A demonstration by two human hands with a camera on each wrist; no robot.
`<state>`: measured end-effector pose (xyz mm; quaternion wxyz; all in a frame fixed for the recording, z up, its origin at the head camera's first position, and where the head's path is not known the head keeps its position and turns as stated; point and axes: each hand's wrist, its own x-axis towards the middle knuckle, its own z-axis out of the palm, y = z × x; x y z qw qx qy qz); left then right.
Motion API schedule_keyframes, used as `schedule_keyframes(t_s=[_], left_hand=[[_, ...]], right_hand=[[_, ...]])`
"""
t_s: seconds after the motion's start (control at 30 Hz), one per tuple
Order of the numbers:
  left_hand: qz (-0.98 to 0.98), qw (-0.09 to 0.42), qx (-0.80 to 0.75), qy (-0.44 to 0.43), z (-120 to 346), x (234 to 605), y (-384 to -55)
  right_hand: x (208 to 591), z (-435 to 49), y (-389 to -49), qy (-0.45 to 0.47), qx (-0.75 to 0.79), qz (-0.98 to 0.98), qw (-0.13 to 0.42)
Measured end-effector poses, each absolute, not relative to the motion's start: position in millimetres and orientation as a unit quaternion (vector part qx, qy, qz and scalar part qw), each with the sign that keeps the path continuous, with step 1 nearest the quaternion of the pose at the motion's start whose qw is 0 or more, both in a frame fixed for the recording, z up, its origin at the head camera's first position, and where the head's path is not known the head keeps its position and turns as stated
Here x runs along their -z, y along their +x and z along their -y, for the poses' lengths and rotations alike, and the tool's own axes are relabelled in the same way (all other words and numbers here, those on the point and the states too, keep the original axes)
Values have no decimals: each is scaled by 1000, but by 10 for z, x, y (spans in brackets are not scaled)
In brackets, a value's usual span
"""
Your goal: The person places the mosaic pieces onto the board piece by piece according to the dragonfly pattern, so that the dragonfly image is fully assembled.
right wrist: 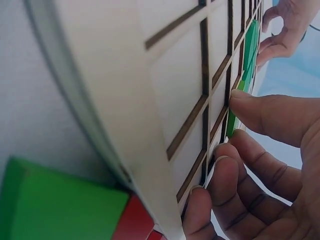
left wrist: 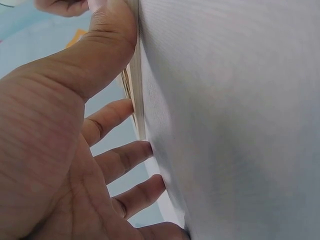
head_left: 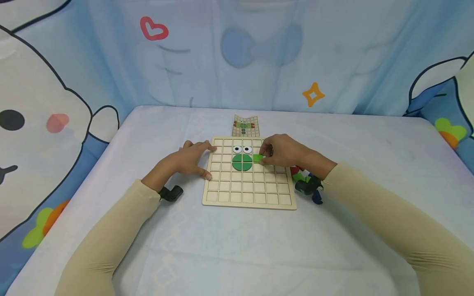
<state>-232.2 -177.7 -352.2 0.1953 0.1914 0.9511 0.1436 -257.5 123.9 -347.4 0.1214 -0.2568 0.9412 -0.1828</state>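
Note:
A wooden grid board (head_left: pixel 242 187) lies flat on the table. Dark green quarter-round tiles (head_left: pixel 242 163) form a disc on it, and two eye tiles (head_left: pixel 242 149) sit just above. My right hand (head_left: pixel 283 150) pinches a light green tile (head_left: pixel 257 158) between thumb and fingers, right of the disc; the right wrist view shows the tile's green edge (right wrist: pixel 232 122) at the fingertips. Fingers spread, my left hand (head_left: pixel 190 158) rests against the board's left edge. In the left wrist view, the left thumb (left wrist: pixel 112 37) touches the board's side.
A pattern card (head_left: pixel 245 127) with a small figure drawn on a grid lies behind the board. Right of the board, partly under my right wrist, are loose coloured pieces (head_left: pixel 299 176); a green block (right wrist: pixel 65 205) and a red one (right wrist: pixel 132 220) show close up.

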Motion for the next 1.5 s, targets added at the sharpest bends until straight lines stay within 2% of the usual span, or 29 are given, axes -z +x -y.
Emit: schedule_keyframes(t_s=[0.43, 0.83, 1.13, 1.5], left_hand=[[-952, 195, -144, 189, 1782, 3576, -2334], [-951, 189, -146, 194, 1784, 3572, -2340], [-954, 186, -143, 188, 1786, 3560, -2331], [-953, 187, -143, 190, 1781, 3563, -2338]], right_hand=[[3527, -1300, -2526, -267, 194, -937, 111], [3400, -1692, -2207, -263, 211, -939, 71], [3428, -2084, -1988, -248, 205, -942, 100], [3475, -2167, -1932, -225, 190, -950, 107]])
